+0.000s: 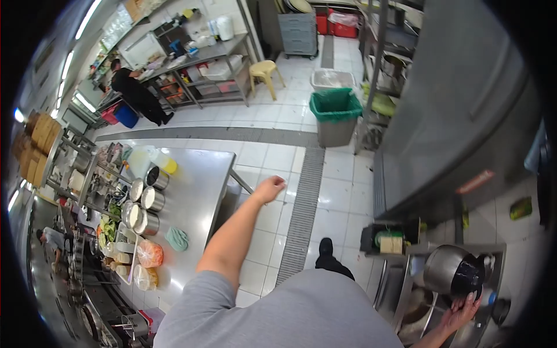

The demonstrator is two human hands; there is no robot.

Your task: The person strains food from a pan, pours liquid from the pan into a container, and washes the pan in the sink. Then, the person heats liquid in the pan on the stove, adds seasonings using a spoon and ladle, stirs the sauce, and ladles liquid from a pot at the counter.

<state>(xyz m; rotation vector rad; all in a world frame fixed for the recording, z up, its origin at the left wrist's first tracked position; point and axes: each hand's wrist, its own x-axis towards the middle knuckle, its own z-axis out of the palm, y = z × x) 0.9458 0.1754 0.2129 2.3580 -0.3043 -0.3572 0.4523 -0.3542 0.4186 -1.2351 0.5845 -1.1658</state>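
My left hand is in the air over the tiled floor, beside the corner of a steel table. Its fingers are curled together, and whether anything small is in them is too small to tell. At the lower right my right hand touches the dark part of a steel pot from below. The pot is tilted above a steel sink. Part of that hand's grip is hidden by the pot.
A grey bin with a green liner stands ahead, near a steel shelf rack. The yellow stool is farther off. Containers and a green cloth lie on the steel table. Two people are at work at left. A black crate adjoins the sink.
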